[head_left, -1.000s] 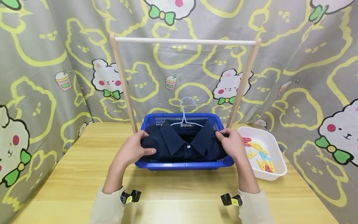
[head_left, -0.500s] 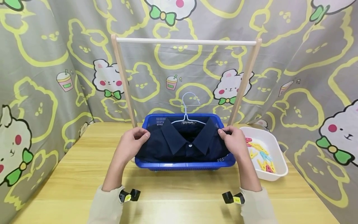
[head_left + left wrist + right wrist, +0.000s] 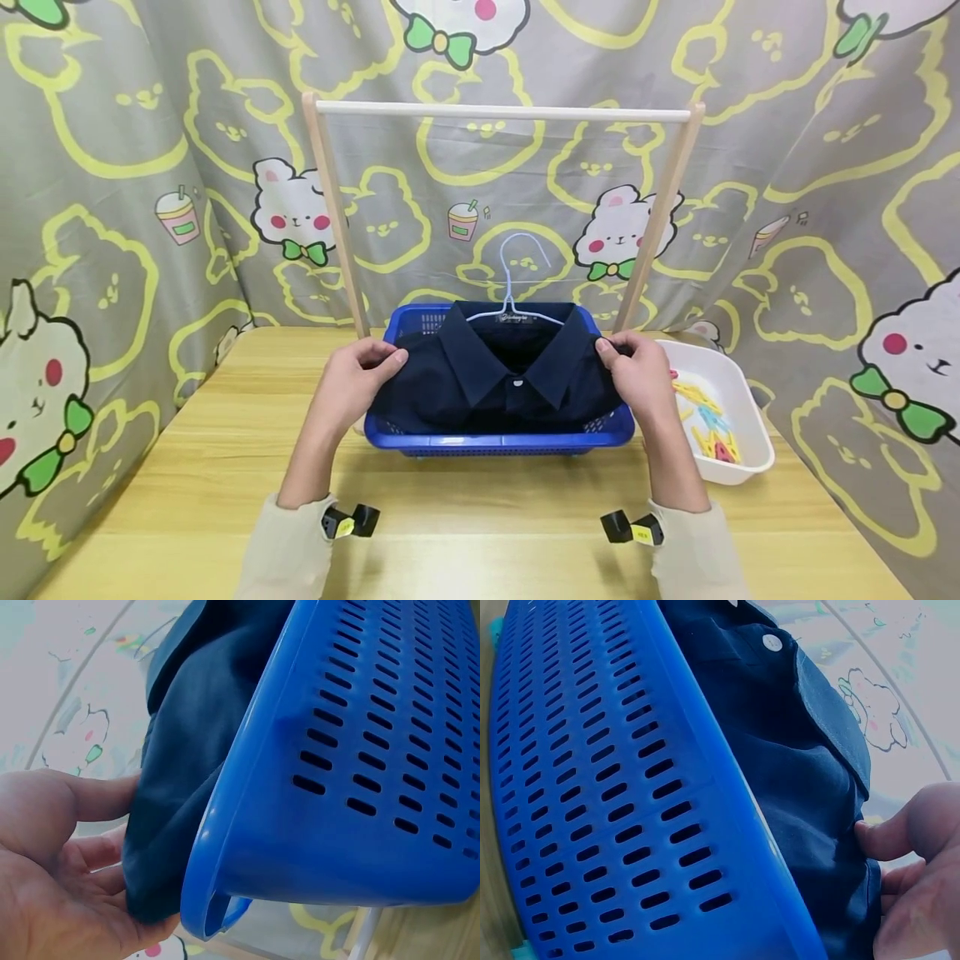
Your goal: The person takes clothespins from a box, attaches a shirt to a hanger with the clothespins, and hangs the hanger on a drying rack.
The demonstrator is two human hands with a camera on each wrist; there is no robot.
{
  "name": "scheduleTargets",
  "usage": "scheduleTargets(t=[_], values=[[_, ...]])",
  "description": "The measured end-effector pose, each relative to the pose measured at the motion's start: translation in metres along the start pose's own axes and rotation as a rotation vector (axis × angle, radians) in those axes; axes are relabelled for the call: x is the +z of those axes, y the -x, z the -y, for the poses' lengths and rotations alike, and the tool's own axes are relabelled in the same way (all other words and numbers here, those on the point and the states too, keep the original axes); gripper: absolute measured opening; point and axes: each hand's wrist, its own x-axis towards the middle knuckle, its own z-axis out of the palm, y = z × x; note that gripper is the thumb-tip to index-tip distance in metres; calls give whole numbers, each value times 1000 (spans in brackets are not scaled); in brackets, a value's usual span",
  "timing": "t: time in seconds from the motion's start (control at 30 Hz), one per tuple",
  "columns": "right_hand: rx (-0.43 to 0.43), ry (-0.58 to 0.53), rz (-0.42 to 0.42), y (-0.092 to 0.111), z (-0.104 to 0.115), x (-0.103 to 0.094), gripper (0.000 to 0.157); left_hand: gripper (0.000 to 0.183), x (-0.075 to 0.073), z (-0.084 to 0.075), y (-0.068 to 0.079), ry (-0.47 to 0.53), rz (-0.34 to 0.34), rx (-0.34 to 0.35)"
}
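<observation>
Dark shirt (image 3: 491,375) in fingers (image 3: 392,361), apparently on hanger (image 3: 509,302)

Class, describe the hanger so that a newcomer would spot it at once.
Find the wooden rack, then the blue basket at its foot. Inside the collar of the dark shirt sits the hanger: thin, pale and the only thing with a curved hook.
</observation>
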Motion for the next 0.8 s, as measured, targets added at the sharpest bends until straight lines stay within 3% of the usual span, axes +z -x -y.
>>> scheduleTargets(t=[0.43,0.67,0.8], values=[[-5,-13,-65,-1,5,-4,26,40,6,1,-4,188,-11,-60],[-4,10,-77,-2,7,-5,27,40,9,5,-6,224,31,-66],[3,3,-61,-2,7,-5,27,40,8,5,-5,293,50,-94]])
